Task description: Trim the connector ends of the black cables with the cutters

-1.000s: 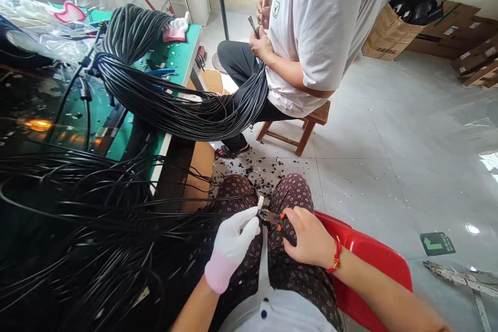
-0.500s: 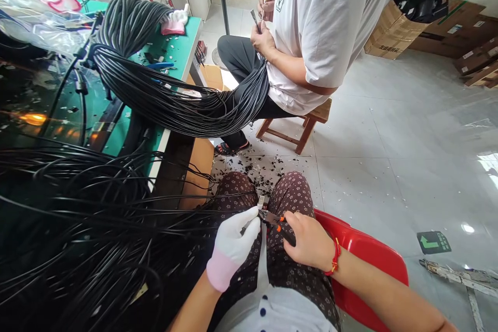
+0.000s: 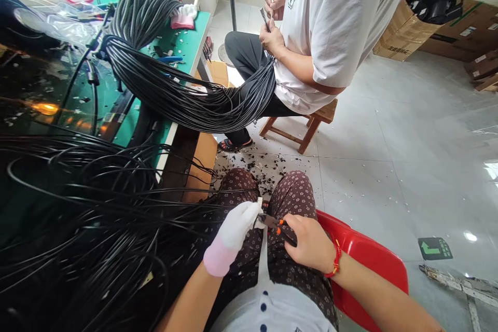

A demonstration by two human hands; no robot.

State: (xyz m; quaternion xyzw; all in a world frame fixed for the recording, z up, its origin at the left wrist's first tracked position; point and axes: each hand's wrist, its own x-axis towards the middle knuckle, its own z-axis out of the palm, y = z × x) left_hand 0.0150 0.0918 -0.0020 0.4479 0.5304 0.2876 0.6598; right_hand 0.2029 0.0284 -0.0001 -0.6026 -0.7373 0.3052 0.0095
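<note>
My left hand (image 3: 235, 228), in a white glove with a pink cuff, is closed around the end of a black cable. A small pale rectangular plug (image 3: 260, 201), like a USB plug, pokes out above its fingertips. My bare right hand (image 3: 309, 241) is wrapped around the black and orange handles of small pliers (image 3: 272, 221). The jaws are right at the left fingertips, by the cable end; whether they bite on it I cannot tell. Many loose black cables (image 3: 128, 202) stretch from the left toward my gloved hand.
A thick bundle of black cables (image 3: 167, 88) hangs from the green workbench (image 3: 200, 26) to the lap of a seated co-worker (image 3: 322, 26), who holds a thin tool. Scraps (image 3: 268, 163) litter the floor. A red chair (image 3: 373, 264) is under me. Cardboard boxes (image 3: 397, 36) stand at the back right.
My left hand has turned, its fingers now closing more over the cable end. My right hand and the pliers have hardly moved. The whole view has shifted slightly.
</note>
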